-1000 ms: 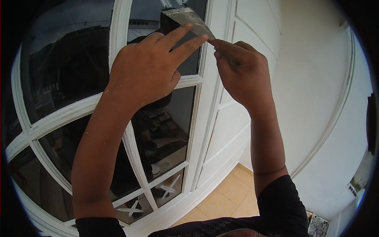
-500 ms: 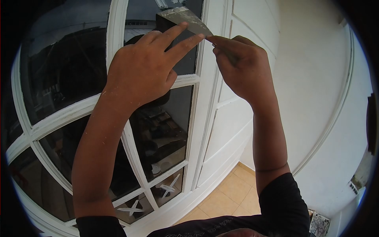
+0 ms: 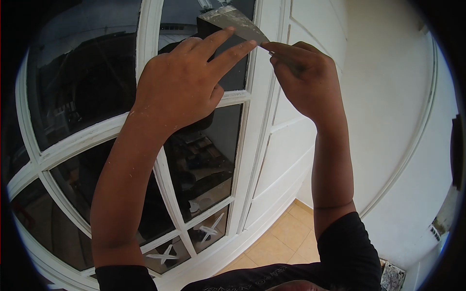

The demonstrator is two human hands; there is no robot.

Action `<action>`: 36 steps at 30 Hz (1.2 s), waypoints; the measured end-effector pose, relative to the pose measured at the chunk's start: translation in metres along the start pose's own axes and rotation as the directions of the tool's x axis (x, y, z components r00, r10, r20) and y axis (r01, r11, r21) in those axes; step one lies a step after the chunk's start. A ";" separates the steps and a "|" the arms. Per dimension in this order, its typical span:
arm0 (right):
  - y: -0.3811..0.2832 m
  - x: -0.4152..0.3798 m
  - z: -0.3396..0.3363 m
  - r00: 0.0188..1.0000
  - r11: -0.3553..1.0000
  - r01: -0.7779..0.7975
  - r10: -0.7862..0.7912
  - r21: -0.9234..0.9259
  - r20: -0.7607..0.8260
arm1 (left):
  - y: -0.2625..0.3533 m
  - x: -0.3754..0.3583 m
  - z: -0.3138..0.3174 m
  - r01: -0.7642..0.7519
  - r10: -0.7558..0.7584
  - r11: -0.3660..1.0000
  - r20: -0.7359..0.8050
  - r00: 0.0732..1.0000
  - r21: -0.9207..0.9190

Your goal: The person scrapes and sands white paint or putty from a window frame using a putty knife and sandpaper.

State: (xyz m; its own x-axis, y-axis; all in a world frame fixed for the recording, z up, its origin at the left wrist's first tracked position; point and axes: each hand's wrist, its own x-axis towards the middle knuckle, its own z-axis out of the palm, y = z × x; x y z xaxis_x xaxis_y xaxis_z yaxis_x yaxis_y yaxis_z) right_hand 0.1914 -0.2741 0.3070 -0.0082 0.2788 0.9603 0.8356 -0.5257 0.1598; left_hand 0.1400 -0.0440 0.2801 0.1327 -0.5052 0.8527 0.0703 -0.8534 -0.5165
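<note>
My right hand is closed around the handle of a putty knife, whose wide metal blade angles up and left over a glass pane. The handle is mostly hidden in the fist. Pale residue marks the blade near its far edge. My left hand has its fingers stretched and apart. Two of its fingertips rest on or against the blade, near the handle end. Both hands are raised before the upper right pane of a white-framed window.
White wall panelling runs beside the window, with a plain white wall further right. Tan floor tiles lie below. White crossed tape strips show on the lowest panes. Dark glass reflects the surroundings.
The whole view has shifted slightly, so the window, both hands and the putty knife appear a little further right. Both hands keep the same hold and pose.
</note>
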 end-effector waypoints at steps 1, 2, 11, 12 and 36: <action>0.000 -0.002 0.000 0.999 0.999 -0.031 0.031 0.017 0.024 | 0.000 0.000 0.001 -0.006 0.006 1.000 -0.006 1.000 0.016; 0.001 0.000 0.001 0.999 1.000 -0.026 0.026 0.014 0.023 | -0.001 0.001 0.001 -0.003 0.003 1.000 -0.011 1.000 0.017; 0.004 0.005 0.002 1.000 1.000 0.015 -0.015 -0.013 0.001 | -0.001 0.001 0.001 0.000 -0.001 1.000 0.002 1.000 0.031; 0.004 0.008 0.004 1.000 1.000 0.023 -0.023 0.003 -0.015 | -0.001 0.001 0.001 0.008 -0.008 1.000 0.000 1.000 0.028; 0.099 -0.774 -0.027 -0.219 -0.257 -0.933 0.961 0.254 0.167 | 0.003 0.010 -0.008 -0.104 0.101 0.992 -0.033 0.994 -0.075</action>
State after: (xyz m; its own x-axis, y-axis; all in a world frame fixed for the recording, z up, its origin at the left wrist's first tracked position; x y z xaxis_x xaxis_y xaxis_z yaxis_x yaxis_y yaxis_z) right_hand 0.2656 -0.5641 -0.4142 0.8968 -0.4321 -0.0951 -0.0675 0.0789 -0.9946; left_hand 0.1335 -0.0522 0.2877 0.1067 -0.5931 0.7980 -0.0183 -0.8036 -0.5948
